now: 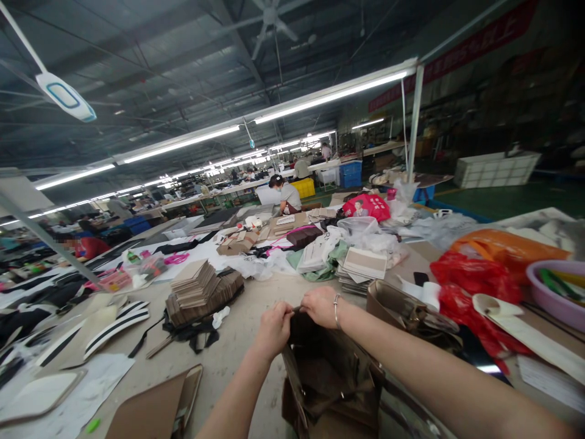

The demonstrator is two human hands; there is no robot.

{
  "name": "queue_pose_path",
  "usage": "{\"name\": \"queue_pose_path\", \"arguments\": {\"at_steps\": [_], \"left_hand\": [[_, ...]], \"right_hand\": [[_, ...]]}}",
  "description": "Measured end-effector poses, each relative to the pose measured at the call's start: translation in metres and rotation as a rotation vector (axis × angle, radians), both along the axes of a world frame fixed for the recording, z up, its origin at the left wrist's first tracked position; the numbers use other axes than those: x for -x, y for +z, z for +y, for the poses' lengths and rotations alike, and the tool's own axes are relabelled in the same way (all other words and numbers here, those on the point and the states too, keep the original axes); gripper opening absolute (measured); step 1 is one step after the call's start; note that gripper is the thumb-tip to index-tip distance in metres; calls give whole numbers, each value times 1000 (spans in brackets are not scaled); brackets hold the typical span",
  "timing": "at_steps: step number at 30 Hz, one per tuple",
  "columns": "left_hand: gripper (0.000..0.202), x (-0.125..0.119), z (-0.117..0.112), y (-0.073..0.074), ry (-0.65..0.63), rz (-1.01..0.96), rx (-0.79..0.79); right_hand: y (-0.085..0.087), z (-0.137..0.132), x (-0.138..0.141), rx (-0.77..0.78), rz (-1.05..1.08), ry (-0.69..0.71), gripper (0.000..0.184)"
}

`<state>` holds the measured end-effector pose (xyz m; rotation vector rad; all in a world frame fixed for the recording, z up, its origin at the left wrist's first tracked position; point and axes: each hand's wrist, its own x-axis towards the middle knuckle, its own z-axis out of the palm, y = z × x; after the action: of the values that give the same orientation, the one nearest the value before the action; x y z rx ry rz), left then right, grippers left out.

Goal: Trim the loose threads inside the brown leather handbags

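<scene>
My left hand (273, 329) and my right hand (321, 306) are both closed on the far top edge of a dark brown bag (326, 378) that stands open on the worktable (247, 323) in front of me. The hands sit close together, knuckles up, fingers curled round the bag's rim. A thin bracelet circles my right wrist. A tan bag (406, 311) lies just right of my right forearm.
A stack of brown card pieces (201, 289) sits left of the hands, with black-and-white striped panels (116, 320) further left. Red and orange plastic bags (475, 277) and a purple basin (555, 292) crowd the right. Other workers (287, 195) sit at benches behind.
</scene>
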<state>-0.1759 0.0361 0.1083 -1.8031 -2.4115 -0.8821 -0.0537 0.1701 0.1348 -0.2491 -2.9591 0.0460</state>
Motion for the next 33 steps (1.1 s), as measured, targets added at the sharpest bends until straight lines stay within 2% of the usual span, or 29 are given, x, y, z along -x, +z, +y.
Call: {"name": "queue_pose_path", "arguments": {"at_steps": [11,14,17,21,24,33], "left_hand": [[7,2,5,3,25,-162,-58],[21,5,5,4,-3,-191,-32],[29,8,5,6,-34,-111,41],[16,8,9,7,-40,25,105],[19,5,12,4,-10,74,109],[22,4,10,-5,-17,39,76]], "right_hand": [[-1,1,2,12,-31,-1,34],[-1,1,3,16,-33,-4,34],[-2,1,5,18,-36,-2,33],[-3,1,6,11,-34,15,34],[-4,2,5,-1,-22,30,33],[-4,5,-1,15,-5,45,39]]}}
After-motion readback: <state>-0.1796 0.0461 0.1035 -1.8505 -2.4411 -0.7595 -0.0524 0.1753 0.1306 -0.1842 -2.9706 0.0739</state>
